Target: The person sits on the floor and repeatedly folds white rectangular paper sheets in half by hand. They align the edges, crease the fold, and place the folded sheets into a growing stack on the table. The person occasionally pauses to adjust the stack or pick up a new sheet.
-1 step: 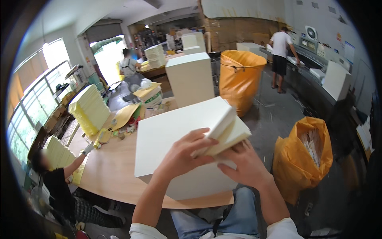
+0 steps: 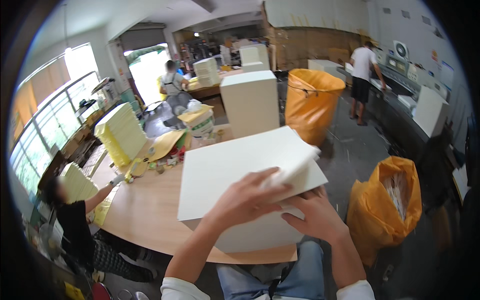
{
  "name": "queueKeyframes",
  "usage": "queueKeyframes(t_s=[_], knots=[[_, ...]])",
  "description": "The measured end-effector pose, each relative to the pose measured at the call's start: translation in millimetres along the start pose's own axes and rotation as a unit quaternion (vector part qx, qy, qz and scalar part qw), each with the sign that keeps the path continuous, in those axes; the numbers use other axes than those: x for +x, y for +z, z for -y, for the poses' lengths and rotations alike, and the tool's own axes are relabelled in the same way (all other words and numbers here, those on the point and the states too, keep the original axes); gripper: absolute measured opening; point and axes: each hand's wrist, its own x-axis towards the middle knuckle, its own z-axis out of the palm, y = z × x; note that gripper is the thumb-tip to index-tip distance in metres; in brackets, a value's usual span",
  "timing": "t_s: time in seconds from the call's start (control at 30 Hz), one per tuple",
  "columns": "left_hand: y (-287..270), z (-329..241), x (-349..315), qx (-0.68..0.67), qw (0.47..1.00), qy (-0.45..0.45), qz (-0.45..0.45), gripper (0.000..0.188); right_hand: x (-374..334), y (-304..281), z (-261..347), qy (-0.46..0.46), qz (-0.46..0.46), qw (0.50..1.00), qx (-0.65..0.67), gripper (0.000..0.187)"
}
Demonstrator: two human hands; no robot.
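A tall block of white paper sheets (image 2: 225, 170) stands on the table in front of me. The topmost sheets at its near right corner are bent up and over in a folded-back flap (image 2: 297, 167). My left hand (image 2: 250, 195) is closed on this flap, its fingers lying across the paper and slightly blurred. Beside it, my right hand (image 2: 317, 217) holds the sheets' corner from the right and below. Its thumb points left along the block's front side, and its fingertips are partly hidden by the paper.
An open orange bag of paper scraps (image 2: 385, 210) stands right of me, and a larger orange bag (image 2: 312, 105) farther off. Another white paper stack (image 2: 250, 102) rises behind the block. Left on the wooden table (image 2: 145, 210), a co-worker (image 2: 75, 225) reaches toward yellow-edged stacks (image 2: 120, 132).
The bent corner sheets have moved down toward the block, and my left hand has shifted right with them. My right hand stays by the corner. The whole view has shifted slightly.
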Motion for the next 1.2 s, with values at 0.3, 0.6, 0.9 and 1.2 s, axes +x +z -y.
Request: queueKeyframes(t_s=[0.3, 0.6, 0.9, 1.2], knots=[[16.2, 4.1, -0.1, -0.002, 1.0, -0.011, 0.005, 0.056, 2.4, -4.3, 8.8, 0.079, 0.057, 0.994, 0.042, 0.042], [24.4, 11.3, -1.7, 0.0, 1.0, 0.005, -0.019, 0.049, 3.0, 0.1, 3.4, 0.058, 0.006, 0.998, 0.033, 0.028], [17.5, 3.0, 8.3, -0.068, 0.994, -0.069, 0.042, 0.059, -31.8, -30.3, -45.1, 0.351, -0.008, 0.934, 0.064, 0.028], [5.3, -1.5, 11.8, -0.049, 0.997, -0.054, 0.034, 0.067, 7.2, -31.3, -31.6, 0.317, -0.074, 0.944, 0.047, 0.043]])
